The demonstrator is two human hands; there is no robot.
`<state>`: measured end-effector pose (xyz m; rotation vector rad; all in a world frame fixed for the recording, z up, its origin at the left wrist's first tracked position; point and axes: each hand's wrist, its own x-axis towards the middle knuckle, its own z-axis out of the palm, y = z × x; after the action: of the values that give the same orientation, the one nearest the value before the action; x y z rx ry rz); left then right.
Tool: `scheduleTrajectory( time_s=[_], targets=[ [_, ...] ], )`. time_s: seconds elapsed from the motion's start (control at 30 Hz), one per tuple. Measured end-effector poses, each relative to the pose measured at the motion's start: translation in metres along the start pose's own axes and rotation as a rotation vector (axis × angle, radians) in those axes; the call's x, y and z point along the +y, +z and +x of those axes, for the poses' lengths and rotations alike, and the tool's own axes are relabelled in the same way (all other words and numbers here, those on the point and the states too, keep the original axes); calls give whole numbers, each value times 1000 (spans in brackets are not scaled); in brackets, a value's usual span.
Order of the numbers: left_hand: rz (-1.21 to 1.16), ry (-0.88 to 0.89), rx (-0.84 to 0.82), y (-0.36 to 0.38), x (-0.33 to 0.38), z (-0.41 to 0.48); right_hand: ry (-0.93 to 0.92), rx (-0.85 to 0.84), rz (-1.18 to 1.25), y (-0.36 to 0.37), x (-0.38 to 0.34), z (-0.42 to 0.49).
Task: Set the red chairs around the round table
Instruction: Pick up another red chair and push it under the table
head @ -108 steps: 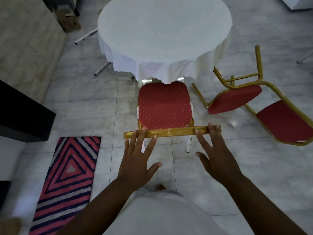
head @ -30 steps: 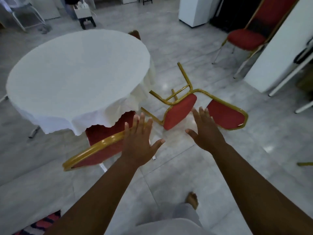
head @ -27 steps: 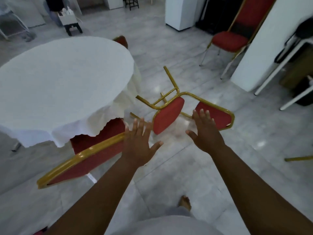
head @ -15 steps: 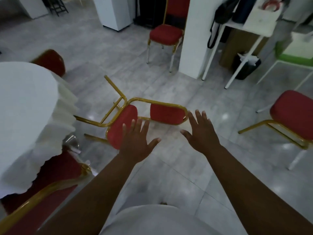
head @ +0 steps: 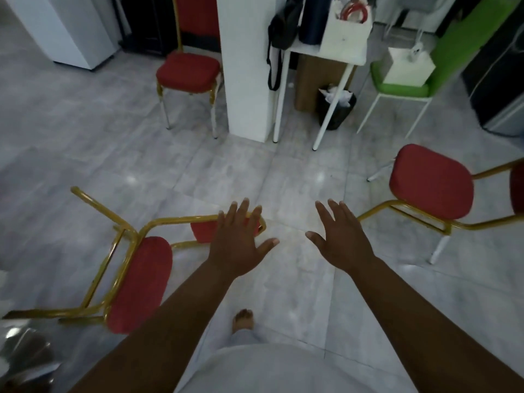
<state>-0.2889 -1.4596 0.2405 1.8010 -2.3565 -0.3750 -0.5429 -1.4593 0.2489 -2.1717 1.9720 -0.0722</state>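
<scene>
A red chair with a gold frame [head: 139, 282] lies tipped on the floor at lower left. My left hand [head: 241, 242] hovers with spread fingers over its backrest end and holds nothing. My right hand [head: 340, 236] is spread too, over bare floor. A second tipped red chair [head: 431, 184] lies at the right edge. A third red chair [head: 188, 69] stands upright at the back beside a white pillar. The round table is out of view.
A white pillar [head: 246, 66] rises at centre back. Right of it stand a white side table [head: 320, 52] with bags, a black bin [head: 336, 107] and a green stool [head: 399, 86]. Grey tiled floor lies between the chairs. My bare foot [head: 242, 320] is below.
The view has swung right, away from the round table and the chair set at it. The tipped chair slid to the lower left and a second tipped chair came in at right. Both hands stay spread.
</scene>
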Motion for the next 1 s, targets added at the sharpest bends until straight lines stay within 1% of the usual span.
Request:
scheduleTrajectory(
  time_s=[0.2, 0.3, 0.43, 0.67, 0.73, 0.87, 1.0],
  targets=[
    [-10, 94, -63, -2, -4, 113, 85, 15, 12, -13, 28, 83],
    [-35, 106, -62, 0, 4, 168, 108, 24, 39, -17, 49, 123],
    [-8, 91, -85, 9, 14, 238, 107, 14, 31, -21, 88, 183],
    [46, -23, -57, 20, 39, 359, -33, -41, 16, -48, 159, 314],
    [40, -60, -1, 18, 43, 383, -84, -48, 15, -59, 169, 349],
    [19, -167, 7, 13, 35, 425, -187, -67, 0, -73, 174, 418],
    [3, -242, 67, 6, 8, 460, -284, -114, -14, -76, 157, 491]
  ],
)
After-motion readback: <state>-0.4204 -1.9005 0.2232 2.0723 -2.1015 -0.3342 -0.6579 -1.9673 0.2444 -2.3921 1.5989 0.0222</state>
